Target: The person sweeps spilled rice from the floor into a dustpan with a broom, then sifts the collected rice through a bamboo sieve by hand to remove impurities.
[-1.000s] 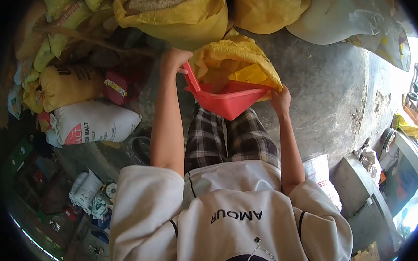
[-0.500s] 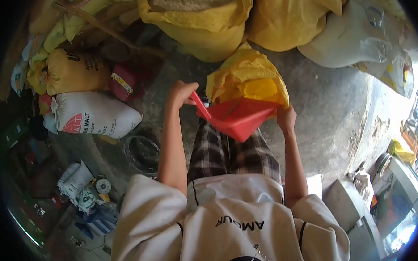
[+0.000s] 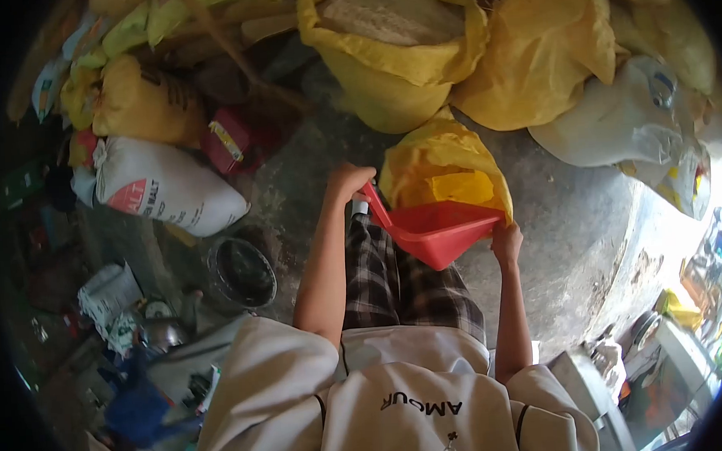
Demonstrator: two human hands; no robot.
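My left hand [image 3: 350, 182] is closed around the handle of a red plastic dustpan [image 3: 440, 239]. The dustpan is tilted, its pan lying across the near side of a yellow sack's [image 3: 398, 160] open mouth. Gripped at its right rim by my right hand [image 3: 506, 242], the sack stands open on the floor just beyond my knees. A brighter yellow patch shows inside the sack; what lies at its bottom is hidden. I cannot make out what the dustpan holds.
Beyond stands a large open yellow sack [image 3: 391, 16] filled with pale grainy material, beside another yellow sack [image 3: 532, 61]. A white malt sack [image 3: 171, 186], a dark red container [image 3: 230, 140] and a black round basin [image 3: 243, 272] sit left on the concrete floor [image 3: 562, 243].
The whole view has shifted, so things sit lower and farther right. My left hand and the dustpan have moved slightly right relative to the sack. My right hand still grips the rim.
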